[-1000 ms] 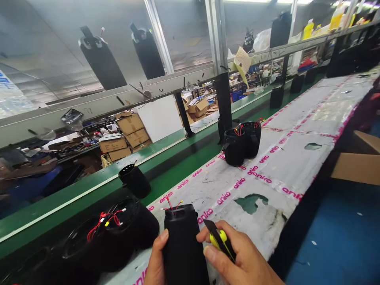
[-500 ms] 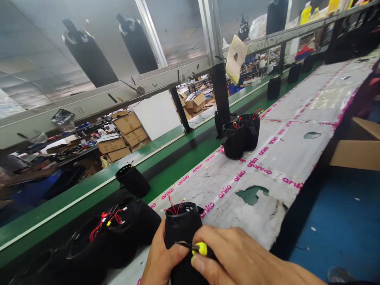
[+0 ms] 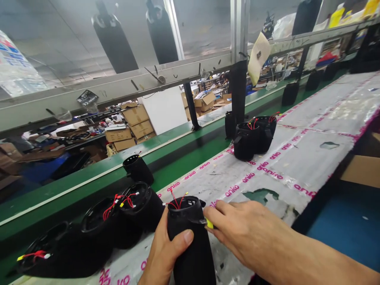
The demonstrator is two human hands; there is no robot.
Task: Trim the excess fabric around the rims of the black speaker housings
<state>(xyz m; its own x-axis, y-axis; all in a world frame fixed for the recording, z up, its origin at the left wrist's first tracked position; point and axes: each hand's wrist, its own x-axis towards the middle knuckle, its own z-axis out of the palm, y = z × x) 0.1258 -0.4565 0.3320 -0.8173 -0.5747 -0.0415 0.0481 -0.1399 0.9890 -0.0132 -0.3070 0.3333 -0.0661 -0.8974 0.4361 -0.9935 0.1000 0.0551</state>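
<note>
My left hand (image 3: 166, 247) grips a black fabric-covered cylinder (image 3: 194, 253) from its left side, with the thumb lying across the front. The cylinder stands tilted with its open top facing up. Red wires (image 3: 177, 201) with small white, red and yellow connectors stick out of that opening. My right hand (image 3: 237, 227) is closed on a small yellow-handled tool (image 3: 209, 223), mostly hidden by the fingers. Its dark, thin tip meets the cylinder's right side just under the rim; the exact kind of tool cannot be made out.
Several similar black cylinders (image 3: 142, 206) stand at the left, some with red wires. More cylinders (image 3: 247, 144) stand farther along the bench covering (image 3: 219, 174), a torn white sheet with pink lettering. A green conveyor (image 3: 175, 168) runs behind. A metal rail (image 3: 118, 87) crosses above it.
My right hand has moved the yellow-handled tool up and right, from the cylinder's front to its upper right side. My left thumb now lies flat on the cylinder. The view has shifted left.
</note>
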